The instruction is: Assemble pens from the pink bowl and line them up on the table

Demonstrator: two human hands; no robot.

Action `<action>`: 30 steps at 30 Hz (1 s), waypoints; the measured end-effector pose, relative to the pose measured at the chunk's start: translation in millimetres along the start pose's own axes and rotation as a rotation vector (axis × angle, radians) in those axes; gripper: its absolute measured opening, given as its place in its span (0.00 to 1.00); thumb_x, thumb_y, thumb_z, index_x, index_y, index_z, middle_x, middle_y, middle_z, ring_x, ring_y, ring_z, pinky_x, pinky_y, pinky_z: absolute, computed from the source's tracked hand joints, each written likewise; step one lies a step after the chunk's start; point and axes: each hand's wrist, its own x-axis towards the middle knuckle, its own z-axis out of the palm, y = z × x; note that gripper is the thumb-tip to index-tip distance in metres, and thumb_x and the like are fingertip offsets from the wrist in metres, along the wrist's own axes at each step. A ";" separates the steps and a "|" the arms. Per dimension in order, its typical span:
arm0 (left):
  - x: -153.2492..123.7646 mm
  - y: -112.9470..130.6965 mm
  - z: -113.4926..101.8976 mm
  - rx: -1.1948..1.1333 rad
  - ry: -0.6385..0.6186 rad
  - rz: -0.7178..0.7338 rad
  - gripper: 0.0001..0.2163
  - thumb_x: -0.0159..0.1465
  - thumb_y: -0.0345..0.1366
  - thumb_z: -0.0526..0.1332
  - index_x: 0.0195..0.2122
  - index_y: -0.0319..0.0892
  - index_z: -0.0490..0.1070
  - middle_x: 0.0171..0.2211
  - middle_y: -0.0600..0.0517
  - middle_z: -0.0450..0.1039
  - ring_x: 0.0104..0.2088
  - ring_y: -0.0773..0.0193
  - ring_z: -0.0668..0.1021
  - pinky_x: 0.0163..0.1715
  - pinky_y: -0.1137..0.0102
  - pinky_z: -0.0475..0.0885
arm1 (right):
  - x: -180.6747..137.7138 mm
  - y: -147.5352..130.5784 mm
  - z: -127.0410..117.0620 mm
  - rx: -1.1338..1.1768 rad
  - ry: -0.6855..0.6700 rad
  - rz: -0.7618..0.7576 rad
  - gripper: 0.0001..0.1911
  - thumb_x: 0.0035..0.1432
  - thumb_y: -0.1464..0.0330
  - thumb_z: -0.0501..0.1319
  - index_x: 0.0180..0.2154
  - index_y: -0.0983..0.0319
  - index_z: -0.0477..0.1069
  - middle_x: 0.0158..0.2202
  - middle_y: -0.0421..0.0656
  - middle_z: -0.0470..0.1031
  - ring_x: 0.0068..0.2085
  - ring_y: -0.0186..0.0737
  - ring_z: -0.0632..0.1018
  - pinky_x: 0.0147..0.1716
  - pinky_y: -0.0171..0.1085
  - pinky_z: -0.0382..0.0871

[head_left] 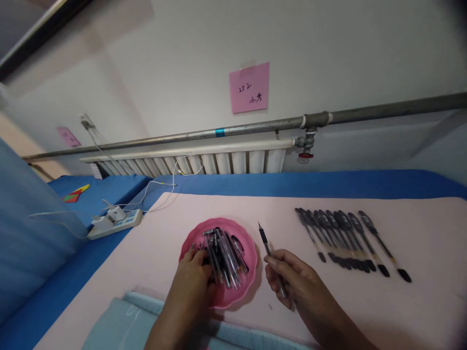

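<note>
A pink plate [193, 234] in front of me holds a heap of several uncapped pens [224, 253]. My left hand [193, 279] rests on the plate's near left side, its fingers curled into the pen heap; what they grip is hidden. My right hand [295, 282] sits just right of the plate and pinches one uncapped pen [265, 243], tip pointing up and away. Farther right, a row of several capped black pens [346, 240] lies side by side on the pink mat [419, 228].
A white power strip [116, 223] with plugs and cables lies at the left on the blue cloth [292, 183]. A radiator [204, 163] and a pipe [365, 116] run along the wall behind. A light blue cloth [120, 321] lies at the near edge.
</note>
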 end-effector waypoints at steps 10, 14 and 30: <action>-6.2 43.0 1.3 -1.031 -0.042 -0.244 0.09 0.53 0.40 0.64 0.28 0.40 0.69 0.22 0.53 0.73 0.23 0.66 0.73 0.25 0.71 0.68 | -0.9 -5.5 6.3 0.395 -0.060 -0.002 0.13 0.46 0.61 0.69 0.27 0.61 0.71 0.20 0.37 0.69 0.21 0.29 0.66 0.15 0.28 0.54; -4.3 50.2 15.3 -1.261 -0.172 -0.288 0.11 0.51 0.39 0.67 0.30 0.38 0.70 0.21 0.51 0.75 0.21 0.66 0.75 0.24 0.71 0.70 | -5.8 -5.3 10.6 0.435 -0.080 -0.095 0.12 0.47 0.62 0.68 0.28 0.62 0.70 0.24 0.41 0.73 0.26 0.35 0.72 0.17 0.30 0.61; -5.3 50.8 16.1 -1.355 -0.195 -0.320 0.10 0.51 0.36 0.68 0.29 0.36 0.71 0.23 0.49 0.75 0.24 0.65 0.77 0.24 0.72 0.70 | -7.7 -4.8 9.5 0.311 -0.090 -0.172 0.10 0.52 0.61 0.64 0.30 0.62 0.70 0.23 0.41 0.74 0.23 0.35 0.72 0.18 0.31 0.64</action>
